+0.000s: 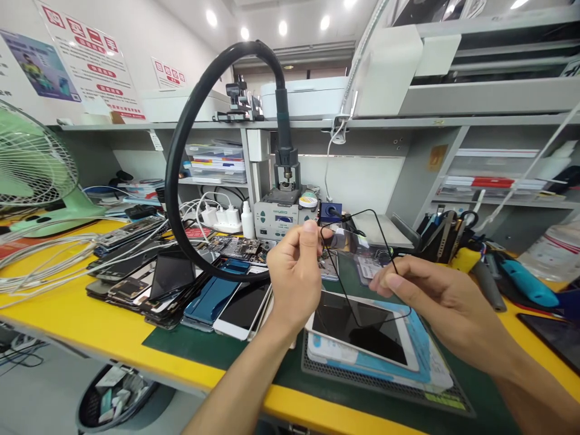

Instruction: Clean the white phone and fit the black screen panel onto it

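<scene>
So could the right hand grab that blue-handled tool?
Probably yes. The blue-handled tool lies uncovered just right of the right hand, but that hand is pinching the glass sheet with the left hand.

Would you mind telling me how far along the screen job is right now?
Done: a white phone lies face up on the blue sheet. In hand: the left hand and right hand hold a clear black-edged glass above it. Left: the glass is not yet on the phone.
</scene>
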### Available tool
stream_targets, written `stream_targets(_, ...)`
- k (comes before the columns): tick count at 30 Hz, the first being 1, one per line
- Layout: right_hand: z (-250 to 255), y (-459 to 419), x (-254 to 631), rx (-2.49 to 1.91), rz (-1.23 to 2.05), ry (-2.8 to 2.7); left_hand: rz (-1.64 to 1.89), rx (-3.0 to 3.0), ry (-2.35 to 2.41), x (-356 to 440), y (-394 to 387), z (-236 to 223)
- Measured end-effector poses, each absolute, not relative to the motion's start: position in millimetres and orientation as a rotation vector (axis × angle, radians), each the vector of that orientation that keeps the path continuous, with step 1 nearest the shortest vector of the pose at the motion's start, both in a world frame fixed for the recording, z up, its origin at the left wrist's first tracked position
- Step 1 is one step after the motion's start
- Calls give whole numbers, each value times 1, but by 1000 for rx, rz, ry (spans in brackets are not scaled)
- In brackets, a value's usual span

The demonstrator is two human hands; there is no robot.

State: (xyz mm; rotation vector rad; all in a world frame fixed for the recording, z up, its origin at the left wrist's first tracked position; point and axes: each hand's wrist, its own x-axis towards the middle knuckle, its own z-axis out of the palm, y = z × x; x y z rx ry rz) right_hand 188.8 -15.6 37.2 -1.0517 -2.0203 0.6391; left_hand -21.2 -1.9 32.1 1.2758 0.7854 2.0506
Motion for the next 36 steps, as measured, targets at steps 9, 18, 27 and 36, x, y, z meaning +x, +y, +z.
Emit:
stream_targets(9, 37, -17, 189, -1039, 649, -2009, 1873, 1078, 543, -25, 6, 29)
stream_targets(18, 38, -17, 189, -1059, 630, -2023, 1690, 914, 402, -27, 4, 39)
stream_targets(27, 39, -18, 188, -1063, 630, -2008, 1675, 885, 429, -28, 4, 41)
stream_targets(36, 40, -17, 187, -1042, 652, -1999, 1692, 784, 402, -30, 2, 42)
